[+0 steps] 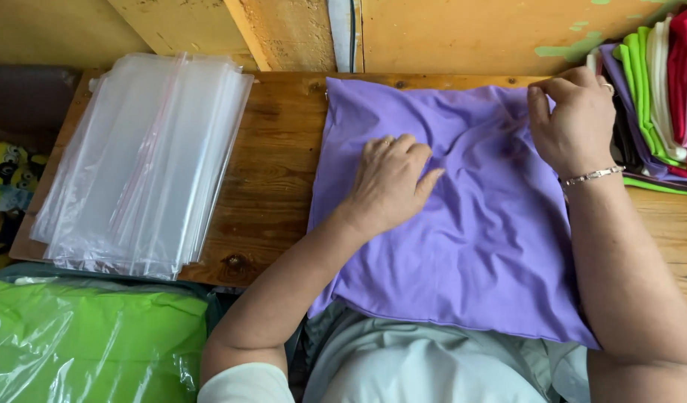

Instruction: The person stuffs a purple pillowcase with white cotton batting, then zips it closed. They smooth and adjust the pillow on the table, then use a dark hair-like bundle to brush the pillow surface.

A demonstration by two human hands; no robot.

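Note:
A folded purple cloth (478, 246) lies flat on the wooden table (273, 172), its near edge hanging over the table's front. My left hand (392, 179) rests palm down on the cloth's middle, fingers curled. My right hand (575, 119) pinches the cloth at its far right corner, where the fabric is wrinkled. A bracelet sits on my right wrist.
A stack of clear zip plastic bags (146, 160) lies on the table's left part. A pile of folded coloured cloths (668, 82), green, pink, white, stands at the far right. A bagged green item (90, 336) sits low at the left. A yellow wall backs the table.

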